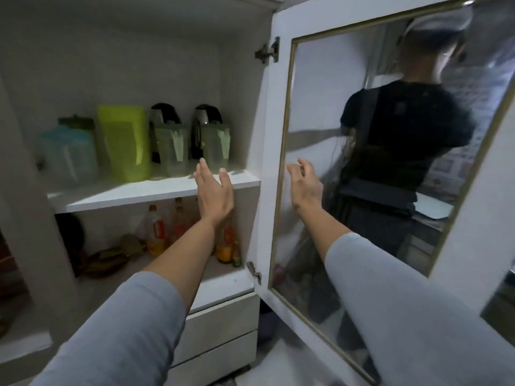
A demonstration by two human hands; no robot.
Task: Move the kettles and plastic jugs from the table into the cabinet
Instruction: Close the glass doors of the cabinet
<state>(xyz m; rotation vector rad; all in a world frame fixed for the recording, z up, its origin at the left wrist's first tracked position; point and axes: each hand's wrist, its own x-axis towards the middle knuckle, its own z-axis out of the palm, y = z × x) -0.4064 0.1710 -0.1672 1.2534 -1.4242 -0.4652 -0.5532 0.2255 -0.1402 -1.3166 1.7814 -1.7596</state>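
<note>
Left hand [214,190] and right hand [305,185] empty, fingers [202,166] spread; bare shelf edge [156,197] just beyond left fingers, jugs [216,146] behind.

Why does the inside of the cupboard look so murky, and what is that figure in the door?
Head view: the cabinet interior is dim, so the kettles and jugs look soft and grainy; light falls only on the shelf front edge. The glass door reflects a blurred person. Wide-angle lens bends edges.
</note>
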